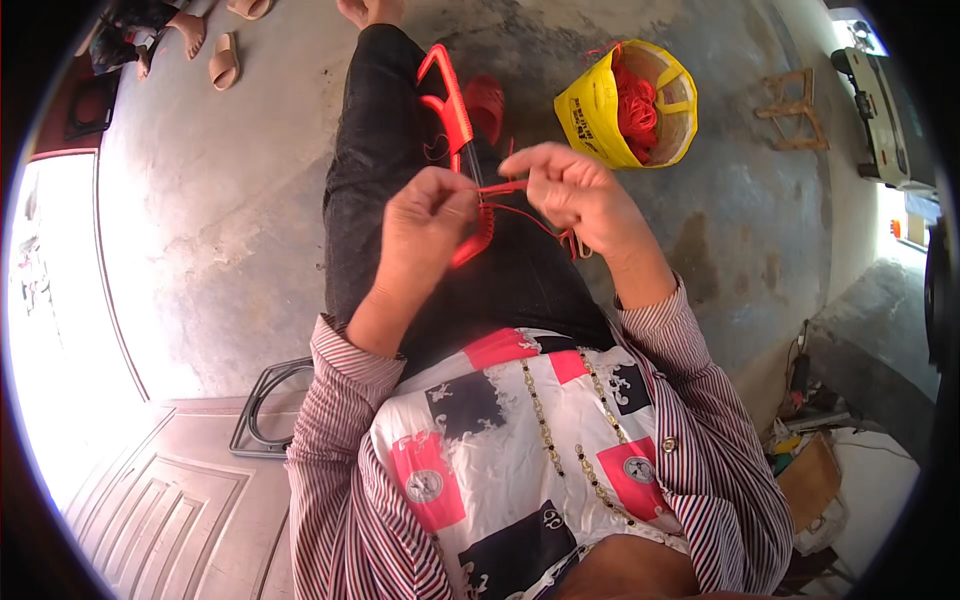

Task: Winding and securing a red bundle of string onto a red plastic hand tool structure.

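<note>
Over my black trousers [370,150], with a yellow bag [590,105] of red cord bundles [637,110] on the floor ahead to the right, I have a long red frame [455,110] at my lap, its near end beside my left hand [425,225]. My left fingers are pinched together on a strand of red cord [505,187], which runs across to my right hand [585,200]. There my index finger sticks out from the curled others, and I cannot tell whether they are clamped on it.
</note>
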`<state>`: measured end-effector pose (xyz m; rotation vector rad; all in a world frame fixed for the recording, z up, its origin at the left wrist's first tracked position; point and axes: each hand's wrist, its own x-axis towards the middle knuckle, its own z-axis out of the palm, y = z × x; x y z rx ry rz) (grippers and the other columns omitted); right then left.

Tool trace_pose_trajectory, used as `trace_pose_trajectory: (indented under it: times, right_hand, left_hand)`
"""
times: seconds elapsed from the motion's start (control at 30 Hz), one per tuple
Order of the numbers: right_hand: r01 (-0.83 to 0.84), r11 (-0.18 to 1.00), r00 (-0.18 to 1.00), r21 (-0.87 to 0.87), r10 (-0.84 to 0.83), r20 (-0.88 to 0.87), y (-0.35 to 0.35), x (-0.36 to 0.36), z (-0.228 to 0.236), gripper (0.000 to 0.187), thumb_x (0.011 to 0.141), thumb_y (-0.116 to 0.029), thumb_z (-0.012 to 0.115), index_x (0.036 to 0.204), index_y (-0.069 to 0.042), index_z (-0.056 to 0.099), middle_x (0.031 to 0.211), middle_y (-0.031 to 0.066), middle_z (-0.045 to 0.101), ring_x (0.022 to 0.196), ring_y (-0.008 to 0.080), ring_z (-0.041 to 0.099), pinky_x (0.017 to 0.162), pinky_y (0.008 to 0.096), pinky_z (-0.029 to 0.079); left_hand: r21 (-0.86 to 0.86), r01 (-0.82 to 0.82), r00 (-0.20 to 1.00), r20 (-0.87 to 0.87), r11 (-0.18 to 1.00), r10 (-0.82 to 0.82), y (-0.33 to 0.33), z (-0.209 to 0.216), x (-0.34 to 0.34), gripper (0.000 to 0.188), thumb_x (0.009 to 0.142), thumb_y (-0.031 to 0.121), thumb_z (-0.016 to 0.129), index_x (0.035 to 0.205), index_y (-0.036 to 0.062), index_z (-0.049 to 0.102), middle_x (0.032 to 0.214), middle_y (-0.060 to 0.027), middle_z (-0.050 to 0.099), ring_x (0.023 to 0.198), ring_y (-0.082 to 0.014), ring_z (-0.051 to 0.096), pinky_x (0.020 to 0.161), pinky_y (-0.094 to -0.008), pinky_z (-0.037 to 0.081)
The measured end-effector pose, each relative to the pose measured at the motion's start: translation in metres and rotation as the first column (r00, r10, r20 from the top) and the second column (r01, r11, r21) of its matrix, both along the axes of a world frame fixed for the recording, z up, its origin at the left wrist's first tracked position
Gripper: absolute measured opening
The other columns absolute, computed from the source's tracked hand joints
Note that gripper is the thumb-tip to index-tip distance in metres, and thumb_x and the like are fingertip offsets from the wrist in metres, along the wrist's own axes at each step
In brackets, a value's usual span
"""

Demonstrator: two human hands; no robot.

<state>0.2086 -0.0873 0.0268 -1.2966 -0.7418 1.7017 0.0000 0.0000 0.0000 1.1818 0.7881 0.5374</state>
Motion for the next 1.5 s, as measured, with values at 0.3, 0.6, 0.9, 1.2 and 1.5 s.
trace_pose_trajectory:
  times: [0.3,0.6,0.9,1.2,1.5]
  right_hand:
    - [-0.229,0.932,0.424,0.282,-0.166,0.89,0.022,-0.038,-0.063,0.018,0.074,-0.017,0.075,0.085,-0.004,0.068,0.096,0.0078,0.063,0.095,0.0259,0.061,0.085,0.0339,0.048]
    - [0.337,0.823,0.94,0.457,-0.32,-0.117,-0.015,0.023,0.041,0.013,0.089,-0.016,0.065,0.091,-0.003,0.066,0.111,0.0125,0.061,0.083,0.018,0.061,0.069,0.03,0.048]
    - [0.093,0.694,0.929,0.714,0.197,-0.312,-0.042,0.007,0.172,0.014,0.087,-0.012,0.065,0.087,-0.004,0.053,0.071,0.0127,0.066,0.039,0.0129,0.048,0.034,0.024,0.03]
    - [0.246,0.575,0.963,0.781,-0.236,-0.13,-0.034,0.03,0.166,0.026,0.093,-0.024,0.063,0.104,-0.002,0.057,0.112,0.014,0.063,0.064,0.01,0.051,0.049,0.0228,0.036]
    - [-0.304,0.903,0.416,0.302,-0.159,0.895,0.003,-0.025,-0.012,0.013,0.083,-0.011,0.064,0.093,-0.005,0.068,0.084,0.0104,0.062,0.078,0.0287,0.062,0.068,0.0365,0.049]
  left_hand:
    - [0.378,0.258,0.881,-0.469,0.889,-0.056,0.001,-0.027,0.009,0.006,0.077,0.004,0.067,0.083,0.0012,0.068,0.079,-0.0111,0.068,0.065,-0.0227,0.065,0.065,-0.0318,0.051]
    - [0.034,-0.134,0.969,-0.207,0.99,0.138,0.002,-0.028,0.022,0.048,0.077,0.0,0.058,0.124,-0.0018,0.051,0.118,-0.0125,0.054,0.102,-0.0189,0.055,0.092,-0.0294,0.044]
    - [-0.541,-0.256,0.96,-0.046,0.801,0.276,-0.003,-0.033,0.037,0.064,0.076,0.001,0.048,0.138,-0.0052,0.035,0.119,-0.0089,0.05,0.113,-0.0188,0.047,0.106,-0.0273,0.03]
    - [0.725,0.127,0.977,-0.208,0.677,0.04,-0.017,0.006,0.031,0.033,0.072,0.003,0.059,0.105,0.004,0.063,0.1,-0.0101,0.064,0.106,-0.0271,0.051,0.099,-0.0369,0.034]
    - [-0.102,0.097,0.936,-0.33,0.99,-0.125,0.016,-0.019,0.007,0.008,0.091,0.01,0.063,0.087,0.0037,0.064,0.069,0.0048,0.056,0.06,-0.0028,0.047,0.055,-0.0196,0.038]
